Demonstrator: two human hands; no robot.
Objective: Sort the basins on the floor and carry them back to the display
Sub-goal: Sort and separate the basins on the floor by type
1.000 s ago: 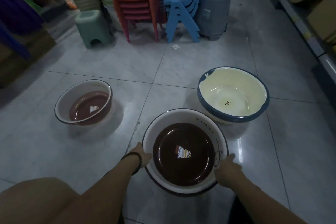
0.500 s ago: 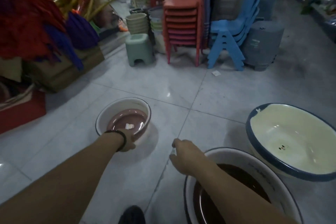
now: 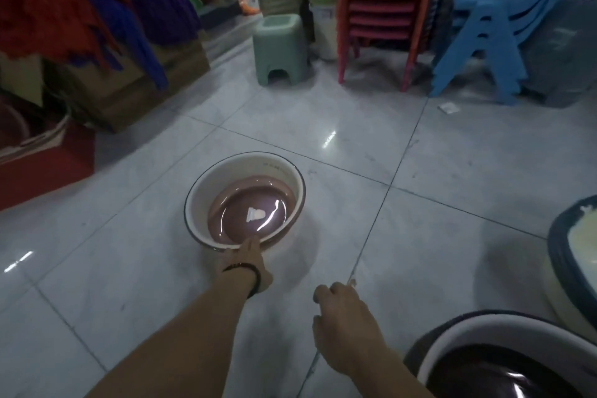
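Right hand (image 3: 342, 317) has drifted toward the small round cream-and-mauve plastic basin (image 3: 245, 200) on the floor (image 3: 420, 187), fingers loosely curled and empty, near its right, while left hand (image 3: 247, 257) pinches its near rim, and it looks light, stiff, slick, so grab opposite rims.

Cream basin (image 3: 581, 244) cut off right; dark basin (image 3: 484, 338), below; fingers of left hand (image 3: 247, 257) hidden under small basin (image 3: 210, 197).

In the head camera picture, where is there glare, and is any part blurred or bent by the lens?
Head view: dim; white glare streaks inside the pink basin and on the floor tiles; the right hand is slightly blurred; the blue chairs lean outward, likely from the wide lens.
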